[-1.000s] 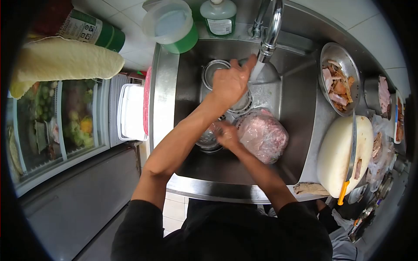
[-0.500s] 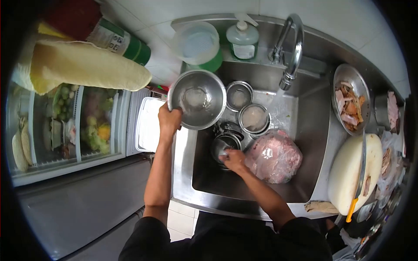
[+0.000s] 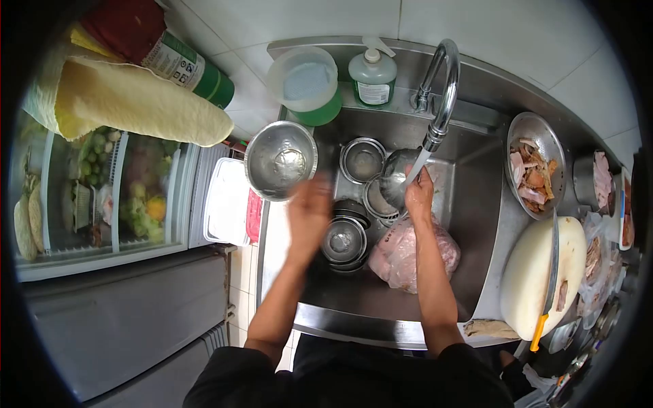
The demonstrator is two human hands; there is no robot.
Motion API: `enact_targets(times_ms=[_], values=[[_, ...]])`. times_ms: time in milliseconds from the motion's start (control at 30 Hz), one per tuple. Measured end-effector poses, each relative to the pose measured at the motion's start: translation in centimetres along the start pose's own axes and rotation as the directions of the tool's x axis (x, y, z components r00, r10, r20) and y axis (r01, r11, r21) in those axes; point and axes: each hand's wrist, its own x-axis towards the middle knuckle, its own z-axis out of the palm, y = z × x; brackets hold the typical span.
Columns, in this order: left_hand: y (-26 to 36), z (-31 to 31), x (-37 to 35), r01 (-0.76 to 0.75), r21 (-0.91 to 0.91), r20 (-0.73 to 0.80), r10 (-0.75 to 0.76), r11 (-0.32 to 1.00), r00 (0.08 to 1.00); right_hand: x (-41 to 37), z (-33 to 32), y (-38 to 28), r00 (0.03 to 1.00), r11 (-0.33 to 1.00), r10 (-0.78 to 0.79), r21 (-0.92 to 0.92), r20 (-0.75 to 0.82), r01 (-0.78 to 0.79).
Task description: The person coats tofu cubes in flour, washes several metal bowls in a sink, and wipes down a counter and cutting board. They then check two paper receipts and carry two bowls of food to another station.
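My right hand (image 3: 419, 194) holds a small steel bowl (image 3: 396, 177) tilted under the running faucet (image 3: 441, 102) in the steel sink (image 3: 476, 224). My left hand (image 3: 309, 214) is blurred, empty, with fingers apart, over the sink's left rim just below a large steel bowl (image 3: 280, 160) that sits on that rim. More small steel bowls (image 3: 344, 240) lie stacked in the basin, with another bowl (image 3: 362, 160) at the back. A plastic bag of raw meat (image 3: 401, 255) lies in the basin under my right forearm.
A soap bottle (image 3: 373, 75) and a green-and-clear tub (image 3: 307, 85) stand behind the sink. On the right counter are a bowl of meat pieces (image 3: 536, 163) and a round chopping block (image 3: 534, 272) with a cleaver (image 3: 547, 272). A glass-topped chiller (image 3: 102, 197) is at the left.
My left hand set the large bowl on the sink's left rim and let go. My right hand left the stacked bowls and lifted a small bowl under the water stream.
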Motion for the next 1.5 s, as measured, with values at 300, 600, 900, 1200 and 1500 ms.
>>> enact_targets(times_ms=[300, 600, 900, 1200, 1500], values=[[1.9, 15.6, 5.0, 0.199, -0.131, 0.55, -0.096, 0.971, 0.83, -2.9, -3.1, -3.1, 0.995, 0.958, 0.061, 0.284, -0.078, -0.036], [-0.2, 16.5, 3.2, 0.828, -0.56, 0.792, -0.271, 0.034, 0.547, -0.9, -3.3, -4.2, 0.998, 0.873, 0.023, 0.487, -0.065, 0.011], [-2.0, 12.3, 3.1, 0.832, -0.326, 0.626, -0.557, 0.448, 0.545, -2.4, -4.3, -3.1, 0.763, 0.696, -0.068, -0.517, 0.643, 0.499], [4.1, 10.4, 4.8, 0.196, 0.229, 0.55, -0.293, 0.954, 0.782, 0.0, -4.1, 0.8, 0.735, 0.552, -0.246, -0.532, 0.632, 0.642], [4.4, -0.7, 4.8, -0.387, 0.442, 0.051, 0.408, 0.809, 0.912, -13.9, 4.1, 13.4, 0.821, 0.826, 0.0, -0.463, 0.57, 0.321]])
